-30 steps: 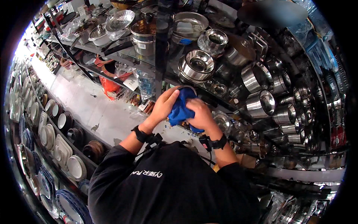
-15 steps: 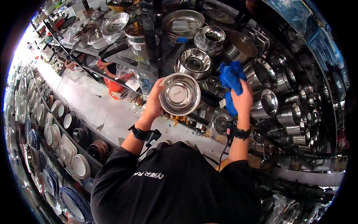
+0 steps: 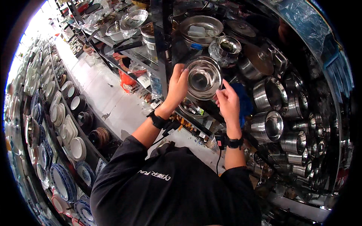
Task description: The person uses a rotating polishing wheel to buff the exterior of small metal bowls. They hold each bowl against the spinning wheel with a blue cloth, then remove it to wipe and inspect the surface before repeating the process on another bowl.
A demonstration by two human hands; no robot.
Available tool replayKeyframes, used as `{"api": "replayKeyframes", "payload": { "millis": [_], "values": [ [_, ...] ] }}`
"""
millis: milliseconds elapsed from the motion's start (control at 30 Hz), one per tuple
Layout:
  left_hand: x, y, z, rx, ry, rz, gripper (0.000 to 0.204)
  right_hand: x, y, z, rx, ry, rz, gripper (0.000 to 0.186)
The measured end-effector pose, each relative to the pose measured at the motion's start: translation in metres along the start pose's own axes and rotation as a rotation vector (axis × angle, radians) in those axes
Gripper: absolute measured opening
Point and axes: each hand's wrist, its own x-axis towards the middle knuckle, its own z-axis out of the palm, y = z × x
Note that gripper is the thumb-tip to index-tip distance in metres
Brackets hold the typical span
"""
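- Shelves of steel pots (image 3: 269, 126) and lidded pans fill the right and far side of a narrow shop aisle, with stacked ceramic plates (image 3: 62, 120) lining the left rack and a pale floor (image 3: 109, 94) between them.
- The person's left hand (image 3: 178, 84) grips the left rim of a shiny steel bowl (image 3: 203, 77), fingers curled over its edge, holding it up before the far shelf.
- The right hand (image 3: 228, 101) sits at the bowl's lower right edge, fingers half spread and touching the rim, with a blue cloth (image 3: 243, 103) tucked behind the palm; how firmly it is held cannot be told.
- The bowl is polished and held only by its rim, so it could slide out and drop onto the goods below.
- The cloth looks loosely kept and might fall if that hand opens further.
- Neighbouring bowls (image 3: 228, 45) on the far shelf stand close; a nudge from the raised bowl could topple them.
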Motion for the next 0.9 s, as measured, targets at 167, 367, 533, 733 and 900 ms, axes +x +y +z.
{"api": "replayKeyframes", "payload": {
  "millis": [167, 367, 533, 733, 900],
  "values": [
    [0.031, 0.014, 0.003, 0.429, 0.082, 0.379, 0.029, 0.031, -0.005, 0.006, -0.110, 0.114, -0.044, 0.051],
    [0.058, -0.021, 0.000, 0.614, 0.022, 0.472, 0.033, 0.057, 0.015, 0.009, -0.281, 0.202, -0.053, 0.049],
    [0.066, -0.034, -0.003, 0.607, -0.064, 0.436, 0.037, 0.068, 0.024, 0.011, -0.481, 0.243, -0.050, 0.047],
    [0.068, -0.049, -0.007, 0.548, -0.161, 0.355, 0.042, 0.068, 0.030, 0.018, -0.666, 0.284, 0.058, 0.046],
    [0.070, -0.040, -0.009, 0.561, -0.222, 0.419, 0.050, 0.060, 0.021, 0.020, -0.681, 0.339, 0.092, 0.047]
  ]
}}
